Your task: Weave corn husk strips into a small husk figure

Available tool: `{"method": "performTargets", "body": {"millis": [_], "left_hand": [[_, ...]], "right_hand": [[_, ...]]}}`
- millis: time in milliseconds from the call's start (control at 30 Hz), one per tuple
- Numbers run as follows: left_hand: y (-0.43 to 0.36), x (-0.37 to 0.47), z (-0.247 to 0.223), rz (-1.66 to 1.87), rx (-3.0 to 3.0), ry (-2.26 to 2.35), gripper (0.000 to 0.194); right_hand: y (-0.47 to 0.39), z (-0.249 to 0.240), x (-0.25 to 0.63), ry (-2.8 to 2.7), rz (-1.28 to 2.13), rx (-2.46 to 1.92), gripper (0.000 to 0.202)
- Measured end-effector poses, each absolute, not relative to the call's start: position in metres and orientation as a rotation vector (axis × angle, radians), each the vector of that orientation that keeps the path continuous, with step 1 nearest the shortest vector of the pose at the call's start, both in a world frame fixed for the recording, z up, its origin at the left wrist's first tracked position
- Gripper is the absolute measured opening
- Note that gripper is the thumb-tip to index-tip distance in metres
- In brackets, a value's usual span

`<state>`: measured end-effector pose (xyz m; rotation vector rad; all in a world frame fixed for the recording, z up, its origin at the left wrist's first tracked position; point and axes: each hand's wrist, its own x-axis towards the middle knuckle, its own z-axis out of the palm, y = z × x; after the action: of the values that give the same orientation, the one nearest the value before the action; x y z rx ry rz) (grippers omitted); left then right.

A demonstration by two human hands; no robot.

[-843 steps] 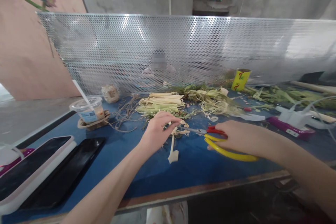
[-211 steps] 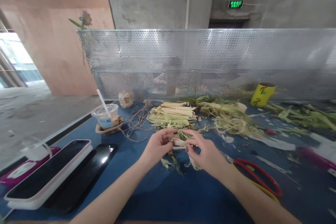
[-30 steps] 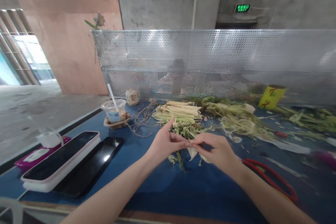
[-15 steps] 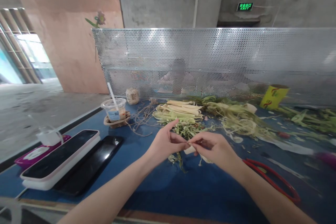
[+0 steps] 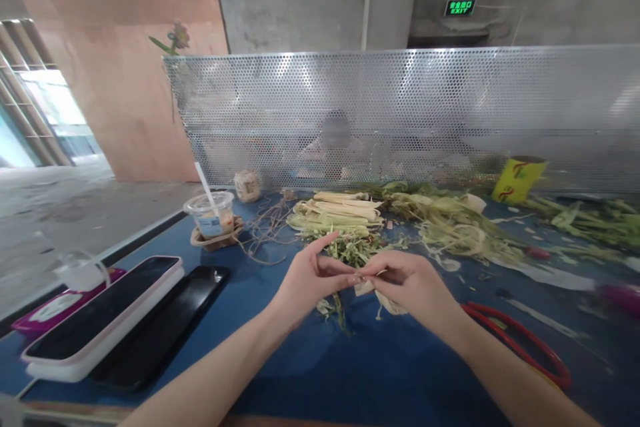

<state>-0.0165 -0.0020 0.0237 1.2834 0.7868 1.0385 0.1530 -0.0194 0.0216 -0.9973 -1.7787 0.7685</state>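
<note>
My left hand [image 5: 307, 275] pinches with thumb and fingertips at the table's middle, its index finger raised. Touching those fingertips, my right hand [image 5: 407, 280] is closed in a pinch too. A small pale strip [image 5: 364, 287] shows just under the meeting fingertips; which hand grips it, and what else sits between the fingers, is too small to tell. Small green sprigs [image 5: 353, 248] lie right behind the hands. Beyond them is a stack of pale husk strips [image 5: 340, 210]. A stem with leaves [image 5: 341, 313] lies beneath my hands.
Red-handled scissors [image 5: 520, 340] lie at the right. Husks [image 5: 450, 227] and a yellow roll [image 5: 519, 180] are behind. At left are a cup [image 5: 213, 219], twine [image 5: 267, 230], a black tray [image 5: 163, 327] and a phone [image 5: 107, 310]. A perforated screen [image 5: 275, 113] stands behind; a person shows dimly through it.
The camera view has shifted slightly, moving the background a little left. Both hands stay together, fingertips touching, with only a small change in the fingers.
</note>
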Motion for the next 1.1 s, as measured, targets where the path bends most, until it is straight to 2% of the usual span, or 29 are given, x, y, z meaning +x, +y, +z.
{"method": "performTargets", "body": {"millis": [67,200,567,767,867,1100], "left_hand": [[-0.0028,-0.0157,0.0251,1.07,1.301,0.801,0.086],[-0.0043,-0.0142,0.0288,1.089,1.308,0.824,0.089],[-0.0022,-0.0159,0.0284,1.021,1.227,0.825,0.085],[-0.0042,-0.0164,0.0325,1.068,1.298,0.878,0.089],[-0.0047,-0.0161,0.0324,1.08,1.367,0.915,0.085],[-0.0026,-0.0163,0.0287,0.989,1.31,0.895,0.087]], "right_hand": [[-0.0171,0.02,0.1527,-1.724,0.89,-1.011,0.006],[-0.0131,0.0149,0.1512,-1.596,1.11,-1.008,0.016],[-0.0186,0.013,0.1508,-1.674,0.867,-0.901,0.013],[-0.0161,0.0126,0.1482,-1.539,1.074,-1.004,0.015],[-0.0147,0.0122,0.1474,-1.527,1.145,-0.999,0.016],[-0.0177,0.0158,0.1492,-1.576,1.024,-1.035,0.007]]}}
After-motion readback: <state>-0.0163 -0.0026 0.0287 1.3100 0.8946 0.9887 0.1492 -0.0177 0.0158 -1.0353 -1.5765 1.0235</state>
